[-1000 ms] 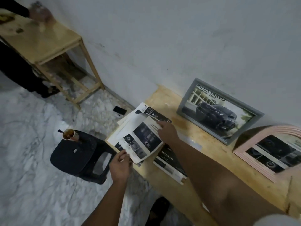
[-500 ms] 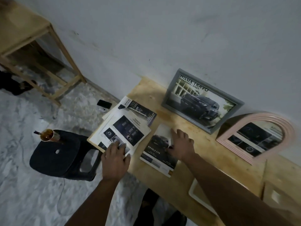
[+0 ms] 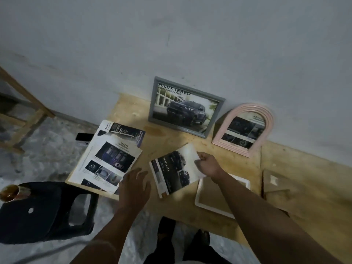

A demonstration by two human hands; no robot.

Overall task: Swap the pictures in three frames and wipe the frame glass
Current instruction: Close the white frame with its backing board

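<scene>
White frame (image 3: 200, 201) partly hidden under right forearm; cup (image 3: 9, 193) cut off at left edge (contents unclear)

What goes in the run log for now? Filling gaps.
right hand: grips car picture | left hand: open | white frame: flat

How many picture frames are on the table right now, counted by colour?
Grey: 1, the grey frame leaning on the wall.
Pink: 1, the pink arched frame leaning beside it.
White: 1, the white frame lying flat under the right forearm.
Total: 3 frames.
The right hand holds a loose car picture, not in any frame.
</scene>
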